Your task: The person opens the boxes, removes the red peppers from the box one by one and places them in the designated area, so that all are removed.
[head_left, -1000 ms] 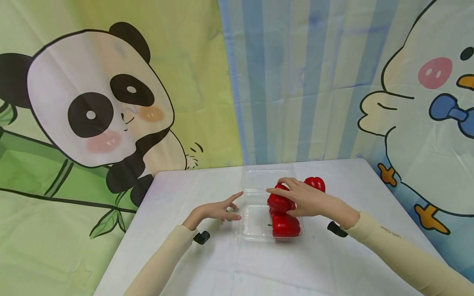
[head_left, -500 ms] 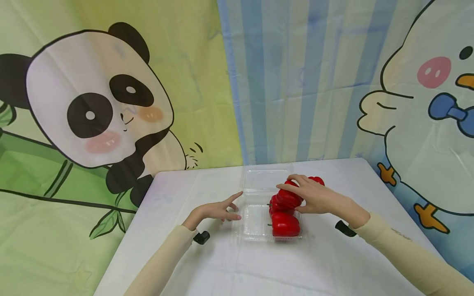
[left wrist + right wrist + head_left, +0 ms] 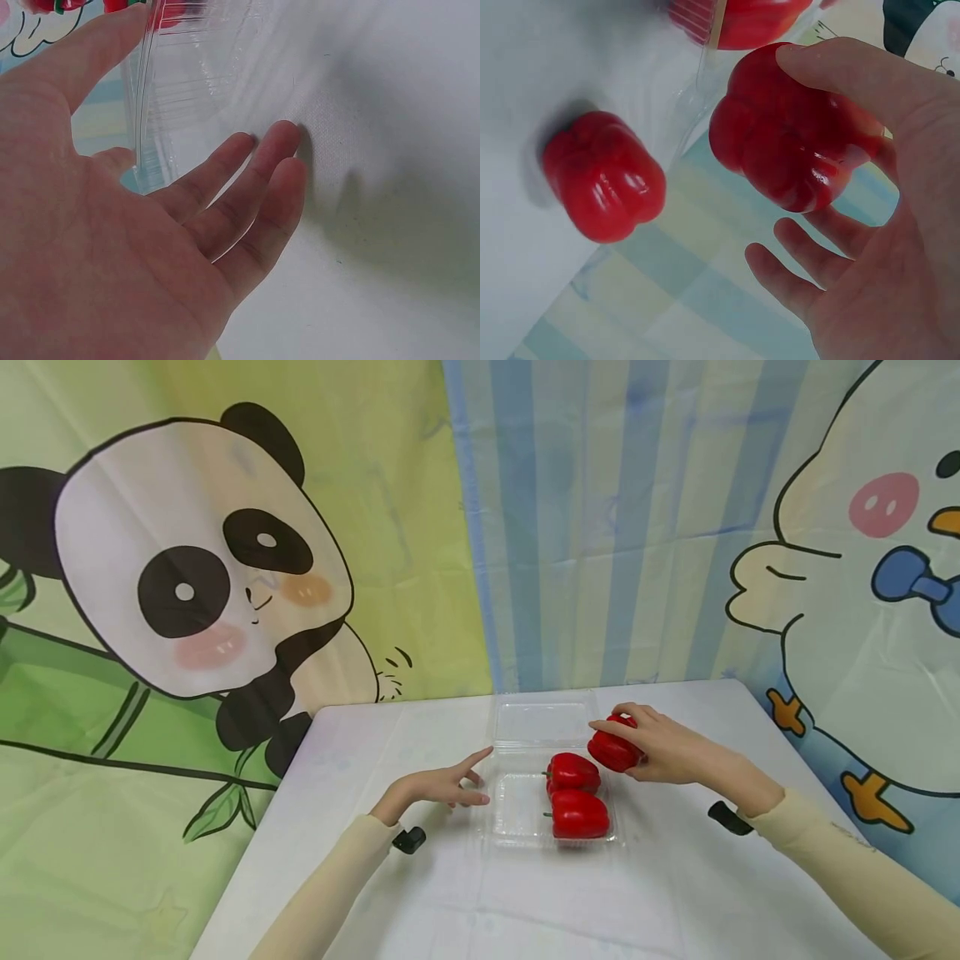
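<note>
My right hand (image 3: 667, 743) holds a red bell pepper (image 3: 613, 745) between thumb and fingers, above the table to the right of a clear plastic clamshell box (image 3: 517, 839). The right wrist view shows the held pepper (image 3: 780, 135) with the thumb on its top. Two red bell peppers, a rear one (image 3: 573, 772) and a front one (image 3: 581, 815), lie in the box's right half. My left hand (image 3: 442, 785) is at the box's left edge, fingers spread. In the left wrist view, its thumb and index finger touch the clear rim (image 3: 142, 112).
Another red bell pepper (image 3: 604, 176) lies on the table in the right wrist view; my right hand hides it in the head view. The box's lid (image 3: 543, 722) lies folded back. Behind the white table (image 3: 420, 893) hangs a printed curtain (image 3: 562, 527).
My right hand has carried the bell pepper from above the box out to the right, uncovering the rear pepper in the box. My left hand has stayed still.
</note>
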Available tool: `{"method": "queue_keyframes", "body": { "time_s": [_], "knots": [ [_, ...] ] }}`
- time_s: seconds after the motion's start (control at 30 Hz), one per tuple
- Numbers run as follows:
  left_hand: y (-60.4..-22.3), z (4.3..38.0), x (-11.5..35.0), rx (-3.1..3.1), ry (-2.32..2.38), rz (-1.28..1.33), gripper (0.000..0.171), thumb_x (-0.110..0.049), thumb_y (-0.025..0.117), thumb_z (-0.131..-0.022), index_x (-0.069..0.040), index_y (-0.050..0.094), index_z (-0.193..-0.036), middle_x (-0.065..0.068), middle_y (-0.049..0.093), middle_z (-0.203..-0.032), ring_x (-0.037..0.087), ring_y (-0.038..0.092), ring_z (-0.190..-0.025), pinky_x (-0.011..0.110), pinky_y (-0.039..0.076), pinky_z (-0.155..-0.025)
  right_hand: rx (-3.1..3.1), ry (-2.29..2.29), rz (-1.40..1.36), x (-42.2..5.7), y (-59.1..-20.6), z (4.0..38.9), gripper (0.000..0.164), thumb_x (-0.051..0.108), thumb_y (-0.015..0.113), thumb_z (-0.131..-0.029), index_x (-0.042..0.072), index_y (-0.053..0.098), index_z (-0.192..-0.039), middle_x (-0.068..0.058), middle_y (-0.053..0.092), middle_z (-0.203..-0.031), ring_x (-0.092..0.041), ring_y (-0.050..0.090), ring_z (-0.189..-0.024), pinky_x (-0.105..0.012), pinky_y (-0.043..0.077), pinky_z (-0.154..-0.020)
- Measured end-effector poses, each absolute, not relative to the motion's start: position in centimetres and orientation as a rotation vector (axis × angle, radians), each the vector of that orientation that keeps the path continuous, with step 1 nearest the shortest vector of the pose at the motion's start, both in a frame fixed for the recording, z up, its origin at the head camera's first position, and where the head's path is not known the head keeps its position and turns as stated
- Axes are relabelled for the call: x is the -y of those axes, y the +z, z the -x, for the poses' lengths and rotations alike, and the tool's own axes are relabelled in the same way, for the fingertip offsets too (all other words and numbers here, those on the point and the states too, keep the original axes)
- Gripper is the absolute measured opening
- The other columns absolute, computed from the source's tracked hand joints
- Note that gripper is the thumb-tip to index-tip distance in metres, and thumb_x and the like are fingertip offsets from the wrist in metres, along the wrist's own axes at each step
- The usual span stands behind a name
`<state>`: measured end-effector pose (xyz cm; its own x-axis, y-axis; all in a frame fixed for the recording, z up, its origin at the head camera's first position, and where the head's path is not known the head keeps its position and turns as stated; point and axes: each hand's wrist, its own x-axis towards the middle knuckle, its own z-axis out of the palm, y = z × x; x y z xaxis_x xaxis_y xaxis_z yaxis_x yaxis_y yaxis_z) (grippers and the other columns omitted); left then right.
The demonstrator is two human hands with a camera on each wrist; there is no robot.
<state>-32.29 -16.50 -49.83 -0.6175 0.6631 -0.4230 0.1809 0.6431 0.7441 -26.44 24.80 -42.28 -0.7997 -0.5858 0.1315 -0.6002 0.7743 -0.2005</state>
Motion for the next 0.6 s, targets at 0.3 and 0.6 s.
{"method": "queue_keyframes", "body": {
  "time_s": [0.3,0.6],
  "knots": [
    [-50.1,32.6,16.6,-2.143,0.876,-0.654,0.096,-0.049,0.066,-0.094,-0.041,-0.004,-0.16,0.016,0.042,-0.152,0.017,0.065,-0.106,0.039,0.056,-0.08,2.913,0.383,-0.908,-26.4,-42.0,26.4,0.09,0.011,0.09,-0.068,0.019,0.047,-0.148,-0.017,0.05,-0.136,-0.039,0.046,-0.125,-0.047,0.059,-0.081],
    [-50.1,32.5,16.6,-2.143,0.881,-0.654,0.096,-0.048,0.066,-0.094,-0.041,-0.003,-0.16,0.016,0.042,-0.152,0.017,0.065,-0.105,0.039,0.056,-0.079,2.915,0.354,-0.853,-28.5,-42.3,27.0,0.088,0.012,0.089,-0.072,0.019,0.045,-0.148,-0.021,0.049,-0.136,-0.042,0.045,-0.126,-0.05,0.059,-0.084]
  ]
}}
